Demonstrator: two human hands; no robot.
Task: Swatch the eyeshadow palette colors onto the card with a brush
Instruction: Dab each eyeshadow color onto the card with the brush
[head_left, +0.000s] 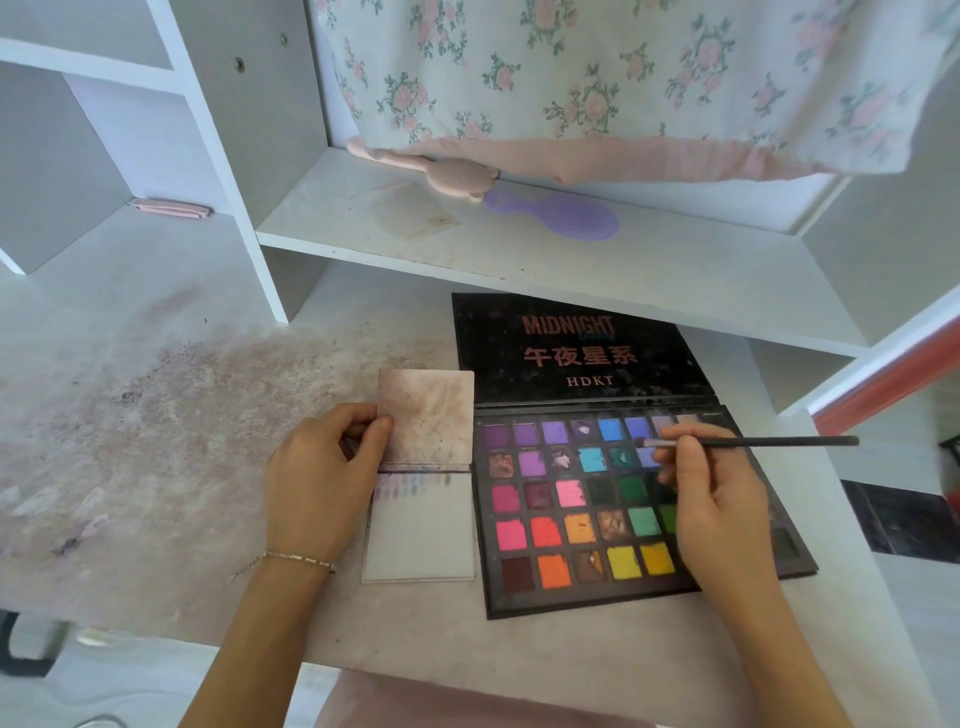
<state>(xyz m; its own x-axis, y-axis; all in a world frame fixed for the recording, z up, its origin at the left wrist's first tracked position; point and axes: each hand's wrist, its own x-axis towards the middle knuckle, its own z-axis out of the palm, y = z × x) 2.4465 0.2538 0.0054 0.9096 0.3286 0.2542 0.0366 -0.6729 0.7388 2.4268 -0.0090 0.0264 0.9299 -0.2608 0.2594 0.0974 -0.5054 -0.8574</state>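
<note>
Two surfaces: we note the white, powder-stained desk (156, 415) carrying a black open eyeshadow palette (597, 499) of coloured square pans, lid flat behind.
Card: small white flip-pad card (421, 535) just left of the palette, touching it; faint swatches along its top edge.
Left hand (322, 483): fingers curled, pinching the stained cover flap folded up above the card.
Right hand (711, 499): clamped on a thin black brush (748, 442).
Axis: handle runs right, bristles left, over the blue pans.
Bearing: card lies left of the tip; we judge the right hand nearer.
</note>
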